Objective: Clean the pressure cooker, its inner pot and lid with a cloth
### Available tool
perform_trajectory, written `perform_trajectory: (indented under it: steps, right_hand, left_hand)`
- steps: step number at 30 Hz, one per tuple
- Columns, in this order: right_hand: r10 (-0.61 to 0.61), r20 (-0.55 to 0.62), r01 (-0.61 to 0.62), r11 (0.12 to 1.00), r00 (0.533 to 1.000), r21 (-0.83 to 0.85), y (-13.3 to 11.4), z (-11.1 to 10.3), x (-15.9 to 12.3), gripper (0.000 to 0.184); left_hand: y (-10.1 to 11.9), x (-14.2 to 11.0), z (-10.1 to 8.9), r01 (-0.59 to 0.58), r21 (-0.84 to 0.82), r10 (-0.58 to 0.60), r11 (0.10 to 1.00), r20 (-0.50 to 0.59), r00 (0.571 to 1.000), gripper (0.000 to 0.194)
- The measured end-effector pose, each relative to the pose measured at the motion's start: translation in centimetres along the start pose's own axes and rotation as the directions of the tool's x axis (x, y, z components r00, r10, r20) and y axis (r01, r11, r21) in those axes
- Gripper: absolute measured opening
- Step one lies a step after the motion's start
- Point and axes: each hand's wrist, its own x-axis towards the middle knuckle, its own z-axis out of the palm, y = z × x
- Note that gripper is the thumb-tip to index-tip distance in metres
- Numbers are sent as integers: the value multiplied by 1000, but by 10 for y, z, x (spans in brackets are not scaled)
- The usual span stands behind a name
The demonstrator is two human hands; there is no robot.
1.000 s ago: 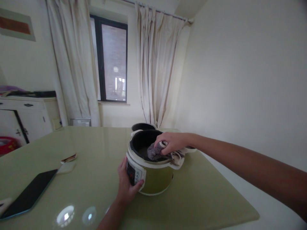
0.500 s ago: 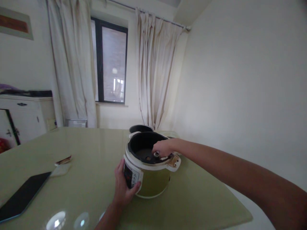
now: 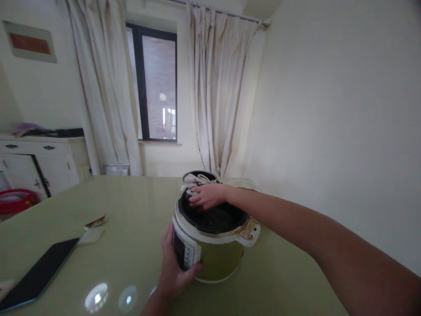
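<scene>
A white and green electric pressure cooker (image 3: 219, 260) stands on the table with its top open and its dark inside showing. My left hand (image 3: 174, 268) is wrapped round the control panel on its left side, thumb on the front. Over the opening, my right hand (image 3: 210, 195) grips a crumpled pale cloth (image 3: 199, 178) with dark patches at the far left rim. Part of the cloth is hidden under the fingers. A brown-stained handle bracket (image 3: 250, 230) sticks out from the cooker's right side. Behind the rim shows a round dark piece (image 3: 213, 175), partly covered by the cloth.
A dark flat tablet-like slab (image 3: 39, 272) lies on the pale green table (image 3: 138, 210) at left, near a small brown and white item (image 3: 95, 222). A white cabinet (image 3: 61, 162) and red basin (image 3: 19, 199) stand beyond. The wall (image 3: 329, 131) runs along the right.
My right hand has moved from the near right of the cooker's inside to the far left rim, and the cloth now shows. My left hand keeps its hold; the view has shifted slightly.
</scene>
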Motion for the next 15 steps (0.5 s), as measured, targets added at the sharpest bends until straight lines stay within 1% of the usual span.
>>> perform_trajectory:
  steps: [1, 2, 4, 5, 6, 9, 10, 11, 12, 13, 14, 15]
  right_hand:
    - [26, -6, -26, 1000, 1000, 18, -2, 3, 0, 27]
    - [89, -2, -89, 995, 996, 35, -5, 7, -2, 26]
    - [253, 47, -256, 964, 966, 70, -15, 14, -12, 22]
    - [330, 92, -338, 937, 939, 91, -21, 16, -18, 21]
    - [392, 146, -409, 905, 908, 114, -27, 17, -24, 25]
    - [498, 335, -579, 786, 800, 214, -44, 12, -36, 44]
    - [517, 410, -641, 720, 751, 266, -48, 9, -37, 44]
    - [516, 491, -699, 630, 702, 337, -50, 4, -36, 39]
    - [490, 565, -742, 524, 664, 419, -51, -1, -34, 31]
    - [447, 620, -764, 414, 645, 495, -50, -7, -29, 22]
    - [400, 649, -763, 320, 647, 562, -49, -12, -24, 15]
    - [364, 651, -743, 253, 666, 619, -46, -17, -17, 11]
  left_hand:
    - [-1, -1, 0, -8, 0, 8, 1000, 14, 1000, 118]
    - [-1, -1, 0, -12, -2, 12, 1000, 23, 1000, 116]
    - [-3, -2, 0, -4, 1, 4, 1000, 16, 1000, 117]
    - [-4, -3, 0, 0, 6, 0, 1000, 8, 1000, 118]
    - [-5, -3, 0, 2, 13, -2, 1000, 4, 1000, 119]
    - [-8, -3, -1, 6, 25, -6, 1000, 3, 1000, 120]
    - [-9, -3, -1, 8, 20, -8, 1000, 6, 1000, 120]
    - [-9, -3, -1, 11, 11, -11, 1000, 10, 1000, 120]
    - [-9, -3, -1, 13, 1, -13, 1000, 14, 1000, 120]
    - [-9, -3, 0, 17, -5, -17, 1000, 16, 1000, 120]
    - [-9, -3, 0, 22, -5, -22, 1000, 13, 1000, 120]
    - [-9, -3, 1, 29, 0, -29, 1000, 5, 1000, 119]
